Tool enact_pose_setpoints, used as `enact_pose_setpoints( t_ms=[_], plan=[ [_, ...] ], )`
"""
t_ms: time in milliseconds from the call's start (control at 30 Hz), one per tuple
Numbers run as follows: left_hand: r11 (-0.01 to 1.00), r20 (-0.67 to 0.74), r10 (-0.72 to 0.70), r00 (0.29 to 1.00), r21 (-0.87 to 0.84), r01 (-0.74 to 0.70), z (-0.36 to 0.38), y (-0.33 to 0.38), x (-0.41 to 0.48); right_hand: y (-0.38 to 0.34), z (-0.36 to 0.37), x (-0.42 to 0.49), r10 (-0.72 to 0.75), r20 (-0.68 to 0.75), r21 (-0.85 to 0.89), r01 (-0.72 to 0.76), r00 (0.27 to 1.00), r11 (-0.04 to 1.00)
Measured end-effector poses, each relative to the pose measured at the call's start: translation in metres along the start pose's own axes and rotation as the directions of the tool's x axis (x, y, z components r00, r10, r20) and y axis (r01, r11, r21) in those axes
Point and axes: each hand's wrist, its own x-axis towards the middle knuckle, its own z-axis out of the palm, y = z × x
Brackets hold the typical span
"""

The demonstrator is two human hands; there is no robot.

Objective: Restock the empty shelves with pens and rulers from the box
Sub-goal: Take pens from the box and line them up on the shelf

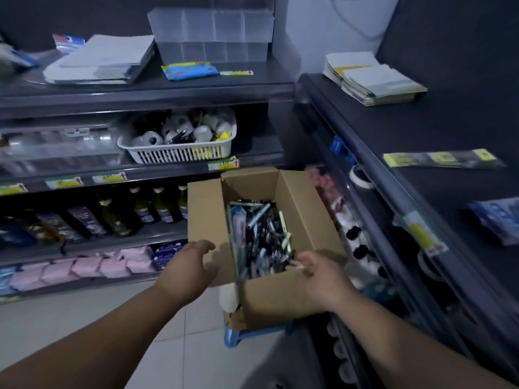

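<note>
Plenty of mixed pens [266,234] lie jumbled in the open brown cardboard box [306,220], down in the corner between the dark metal shelves [140,91]. My left grip [185,269] hangs wide and loose beside the box's left flap. My right grip [323,276] is at the near rim, too blurred to tell whether it holds anything.

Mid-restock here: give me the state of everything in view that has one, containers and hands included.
cardboard box: open, flaps up, holding a heap of pens
clear organiser: looks empty
white basket: full
left hand: grip open, beside the box's left flap
right hand: at the box's near rim, grip unclear
long packet: lying flat on the right shelf
</note>
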Motion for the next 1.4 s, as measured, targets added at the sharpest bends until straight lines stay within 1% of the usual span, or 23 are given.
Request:
enact_pose_setpoints(
  t_ms=[67,167,267,333,400,500,600,633,667,700,733,800,833,900,967,1000,1067,1133,1167,1233,1267,1300,1400],
  plan=[
    [1.000,-0.031,0.005,0.999,-0.028,-0.006,0.004,0.017,0.028,-0.003,-0.017,0.028,-0.012,0.012,0.013,0.012,1.000,1.000],
    [0.998,-0.002,-0.003,1.000,-0.060,0.002,0.016,0.034,0.061,-0.006,-0.024,0.065,-0.033,0.019,0.032,0.032,0.999,0.999],
    [0.998,0.099,0.006,0.995,-0.062,0.001,0.036,0.040,0.086,-0.008,-0.013,0.094,-0.017,0.059,0.078,0.012,0.998,0.997],
    [0.997,0.219,0.051,0.974,0.046,-0.063,0.051,0.041,0.102,-0.008,-0.003,0.108,0.021,0.079,0.102,-0.029,0.997,0.994],
    [0.973,0.358,0.083,0.930,0.172,-0.153,0.066,0.040,0.117,-0.005,0.006,0.118,0.059,0.095,0.096,-0.068,0.994,0.993],
    [0.877,0.531,0.111,0.840,0.345,-0.335,0.082,0.037,0.140,-0.001,0.014,0.129,0.116,0.116,0.056,-0.123,0.987,0.991],
    [0.802,0.666,0.063,0.743,0.410,-0.435,0.093,0.039,0.157,-0.001,0.021,0.136,0.152,0.184,0.011,-0.156,0.971,0.988],
    [0.785,0.691,0.043,0.722,0.423,-0.453,0.095,0.041,0.162,-0.002,0.024,0.140,0.162,0.197,0.012,-0.168,0.967,0.986],
    [0.791,0.693,0.039,0.720,0.419,-0.446,0.095,0.043,0.169,-0.003,0.027,0.145,0.176,0.201,0.031,-0.186,0.964,0.982],
    [0.820,0.668,0.055,0.742,0.394,-0.415,0.095,0.045,0.176,-0.003,0.031,0.150,0.191,0.194,0.069,-0.207,0.962,0.976],
    [0.873,0.612,0.070,0.788,0.345,-0.345,0.096,0.045,0.183,-0.004,0.034,0.155,0.214,0.177,0.109,-0.236,0.960,0.966],
    [0.970,0.442,0.070,0.894,0.179,-0.165,0.094,0.042,0.195,-0.006,0.039,0.163,0.267,0.132,0.163,-0.286,0.955,0.944],
    [0.994,0.354,0.040,0.934,0.081,-0.073,0.093,0.041,0.200,-0.005,0.042,0.167,0.290,0.118,0.180,-0.308,0.950,0.934],
    [0.989,0.245,-0.065,0.967,-0.116,0.096,0.096,0.038,0.208,-0.004,0.045,0.173,0.320,0.122,0.188,-0.338,0.940,0.922],
    [0.936,0.220,-0.194,0.956,-0.249,0.247,0.104,0.037,0.216,-0.004,0.047,0.178,0.331,0.136,0.179,-0.351,0.934,0.919],
    [0.909,0.233,-0.261,0.937,-0.268,0.320,0.109,0.036,0.219,-0.004,0.048,0.181,0.343,0.149,0.176,-0.366,0.928,0.914],
    [0.843,0.329,-0.395,0.858,-0.242,0.481,0.118,0.035,0.221,-0.005,0.050,0.187,0.374,0.164,0.192,-0.401,0.913,0.896],
    [0.788,0.441,-0.462,0.769,-0.193,0.584,0.125,0.036,0.219,-0.003,0.055,0.194,0.411,0.168,0.284,-0.443,0.896,0.850],
    [0.768,0.471,-0.471,0.746,-0.197,0.609,0.127,0.036,0.218,-0.002,0.057,0.198,0.432,0.185,0.364,-0.470,0.883,0.804],
    [0.746,0.505,-0.466,0.726,-0.217,0.630,0.129,0.038,0.217,-0.001,0.060,0.207,0.473,0.251,0.503,-0.532,0.844,0.682],
    [0.746,0.517,-0.462,0.721,-0.213,0.631,0.130,0.038,0.218,-0.003,0.058,0.210,0.483,0.277,0.532,-0.551,0.831,0.643],
    [0.747,0.526,-0.460,0.716,-0.206,0.632,0.129,0.039,0.220,-0.005,0.056,0.212,0.480,0.293,0.543,-0.557,0.827,0.628],
    [0.759,0.544,-0.454,0.705,-0.178,0.626,0.127,0.041,0.224,-0.006,0.056,0.216,0.466,0.298,0.516,-0.551,0.833,0.656]
  ],
)
